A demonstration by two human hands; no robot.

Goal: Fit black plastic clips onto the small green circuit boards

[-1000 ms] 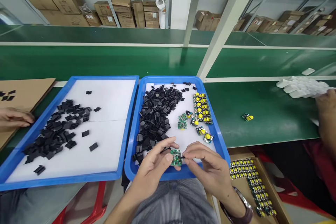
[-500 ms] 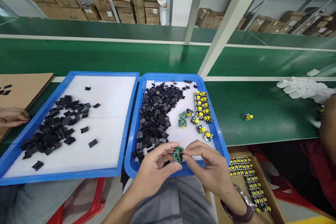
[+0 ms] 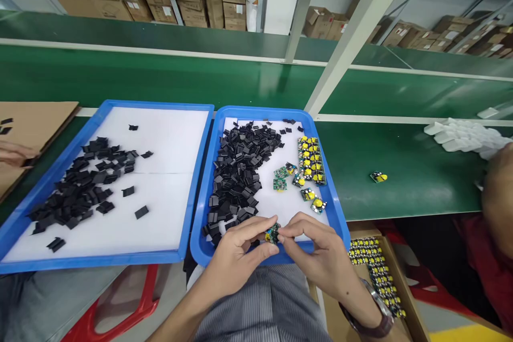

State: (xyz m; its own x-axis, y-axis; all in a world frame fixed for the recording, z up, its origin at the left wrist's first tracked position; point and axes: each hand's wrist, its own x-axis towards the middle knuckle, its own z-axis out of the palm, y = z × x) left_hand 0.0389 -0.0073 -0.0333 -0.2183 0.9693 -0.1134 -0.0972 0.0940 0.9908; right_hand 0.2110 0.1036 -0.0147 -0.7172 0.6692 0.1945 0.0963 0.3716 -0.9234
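Over the front edge of the right blue tray (image 3: 342, 219), my left hand (image 3: 244, 251) pinches a small green circuit board (image 3: 272, 233) between thumb and fingers. The fingertips of my right hand (image 3: 316, 251) are pressed together at the board's right edge; whatever they hold is too small to make out. Black pieces (image 3: 236, 176) are heaped along the tray's left side. On its right lie a block of yellow-topped boards (image 3: 311, 160), a few loose yellow-topped boards (image 3: 319, 204) and green boards (image 3: 279, 184).
A second blue tray (image 3: 196, 181) with black pieces stands at left, beside cardboard (image 3: 40, 123) and another person's hand (image 3: 14, 154). One board (image 3: 378, 177) and white parts (image 3: 467, 136) lie right. A box of boards (image 3: 404, 278) sits below; another person is at far right.
The board between my hands has turned, and some yellow now shows at its left. The other person's hand at far left has moved up and left. The view has shifted slightly.
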